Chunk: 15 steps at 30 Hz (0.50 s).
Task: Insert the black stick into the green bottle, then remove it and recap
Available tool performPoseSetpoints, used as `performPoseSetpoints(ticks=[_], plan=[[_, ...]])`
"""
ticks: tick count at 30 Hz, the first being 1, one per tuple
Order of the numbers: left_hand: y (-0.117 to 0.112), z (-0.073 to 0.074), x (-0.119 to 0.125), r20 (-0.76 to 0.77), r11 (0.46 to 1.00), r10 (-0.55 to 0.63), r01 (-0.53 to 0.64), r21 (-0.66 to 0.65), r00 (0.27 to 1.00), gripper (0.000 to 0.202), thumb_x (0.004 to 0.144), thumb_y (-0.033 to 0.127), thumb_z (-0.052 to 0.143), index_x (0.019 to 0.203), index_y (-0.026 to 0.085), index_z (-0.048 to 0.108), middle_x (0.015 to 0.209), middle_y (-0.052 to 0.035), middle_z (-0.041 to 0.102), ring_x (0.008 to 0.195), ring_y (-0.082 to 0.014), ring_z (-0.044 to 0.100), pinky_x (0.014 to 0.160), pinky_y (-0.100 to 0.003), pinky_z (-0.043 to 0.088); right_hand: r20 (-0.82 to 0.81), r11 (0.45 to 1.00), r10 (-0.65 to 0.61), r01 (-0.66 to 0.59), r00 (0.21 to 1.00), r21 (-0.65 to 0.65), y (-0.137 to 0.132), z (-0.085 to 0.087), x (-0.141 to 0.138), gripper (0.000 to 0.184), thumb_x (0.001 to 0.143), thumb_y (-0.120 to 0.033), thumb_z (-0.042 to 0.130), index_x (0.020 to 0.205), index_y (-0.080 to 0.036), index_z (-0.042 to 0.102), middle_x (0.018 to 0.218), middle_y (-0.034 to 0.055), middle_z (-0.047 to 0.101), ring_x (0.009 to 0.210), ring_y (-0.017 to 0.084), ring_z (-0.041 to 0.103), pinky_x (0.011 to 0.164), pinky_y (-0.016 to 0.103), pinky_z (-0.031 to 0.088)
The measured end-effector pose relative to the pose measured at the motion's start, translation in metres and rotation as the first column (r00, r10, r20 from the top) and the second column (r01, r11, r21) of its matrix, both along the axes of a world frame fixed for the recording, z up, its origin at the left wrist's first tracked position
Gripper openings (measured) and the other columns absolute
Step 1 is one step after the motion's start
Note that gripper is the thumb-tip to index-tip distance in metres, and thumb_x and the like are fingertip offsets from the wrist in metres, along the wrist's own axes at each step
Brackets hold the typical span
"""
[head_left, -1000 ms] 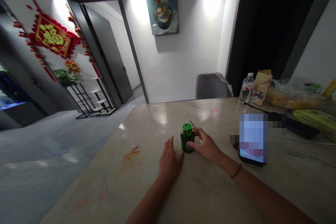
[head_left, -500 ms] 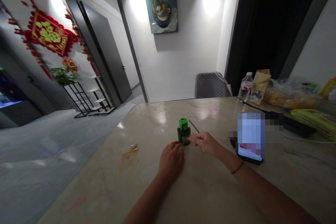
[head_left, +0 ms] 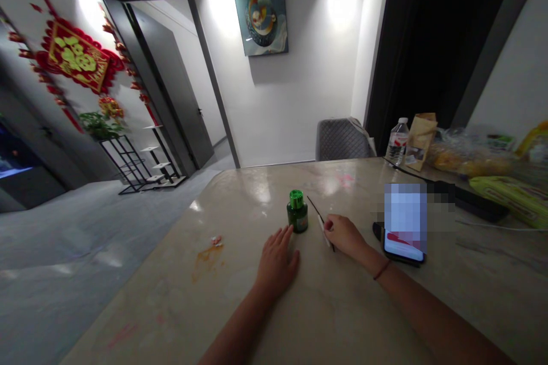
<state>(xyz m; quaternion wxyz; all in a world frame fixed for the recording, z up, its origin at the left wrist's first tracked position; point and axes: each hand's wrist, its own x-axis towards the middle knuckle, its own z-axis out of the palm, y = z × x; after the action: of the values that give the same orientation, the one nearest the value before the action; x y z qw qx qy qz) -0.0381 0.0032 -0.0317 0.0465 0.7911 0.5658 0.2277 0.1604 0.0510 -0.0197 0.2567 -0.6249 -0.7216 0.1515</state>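
A small dark-green glass bottle (head_left: 297,218) with a bright green ridged cap stands upright on the table. My left hand (head_left: 276,256) rests palm down in front of it, fingers stretched out, the tips close to the bottle's base. To the bottle's right, a thin dark stick (head_left: 314,207) with a pale section along its middle lies slanted on the tabletop. The fingers of my right hand (head_left: 345,234) are pinched together at that pale section. My fingers cover part of the stick, and its exact kind is unclear.
On the right, a phone (head_left: 405,245) leans on a dark stand. Behind it are a water bottle (head_left: 397,142), a brown paper bag (head_left: 420,140), a black power strip (head_left: 466,199) and a green-yellow packet (head_left: 509,199). Reddish scraps (head_left: 217,240) lie beside an orange stain at left.
My right hand has moved from the green bottle to the stick on its right and its fingers have closed there. The left hand's fingers have straightened out.
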Motion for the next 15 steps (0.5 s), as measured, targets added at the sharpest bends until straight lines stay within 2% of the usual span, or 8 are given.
performPoseSetpoints(ticks=[5,11,13,15], plan=[[0.001,-0.002,-0.001,0.045,0.999,0.028,-0.029,0.021,0.999,0.051,0.077,0.023,0.045,0.128,0.017,0.041,0.128,-0.0084,0.049,0.122,-0.0224,0.039,0.103,-0.042,0.029,-0.089,0.999,-0.035,0.037,0.995,0.02,0.006,-0.008,-0.006,0.01,0.069,-0.012,0.051,0.065,-0.016,0.059,0.069,0.0057,0.064,0.065,0.014,0.056,0.058,0.022,0.036],[0.0,-0.002,-0.002,0.071,0.999,0.04,-0.041,0.01,0.997,0.048,0.077,0.022,0.045,0.124,0.015,0.046,0.124,-0.0092,0.053,0.118,-0.0224,0.043,0.102,-0.04,0.031,-0.027,0.994,-0.054,0.056,0.998,0.098,0.027,-0.014,-0.017,0.011,0.07,-0.013,0.053,0.069,-0.013,0.063,0.078,0.011,0.064,0.073,0.019,0.059,0.066,0.026,0.04],[0.0,-0.001,-0.003,0.085,0.999,0.046,-0.047,0.01,0.995,0.046,0.077,0.022,0.045,0.122,0.014,0.046,0.123,-0.01,0.053,0.117,-0.0221,0.044,0.102,-0.04,0.032,-0.048,0.995,-0.031,0.036,0.998,0.095,0.033,-0.012,-0.02,0.012,0.07,-0.016,0.054,0.073,-0.013,0.065,0.082,0.0123,0.064,0.076,0.02,0.06,0.069,0.028,0.042],[0.0,-0.001,-0.003,0.096,0.998,0.053,-0.054,0.011,0.994,0.044,0.077,0.021,0.044,0.12,0.013,0.048,0.121,-0.011,0.055,0.115,-0.0221,0.045,0.101,-0.04,0.032,-0.102,0.991,0.044,-0.031,0.994,0.127,0.038,-0.01,-0.023,0.017,0.068,-0.016,0.055,0.082,-0.013,0.065,0.091,0.0127,0.064,0.084,0.022,0.059,0.076,0.03,0.043]])
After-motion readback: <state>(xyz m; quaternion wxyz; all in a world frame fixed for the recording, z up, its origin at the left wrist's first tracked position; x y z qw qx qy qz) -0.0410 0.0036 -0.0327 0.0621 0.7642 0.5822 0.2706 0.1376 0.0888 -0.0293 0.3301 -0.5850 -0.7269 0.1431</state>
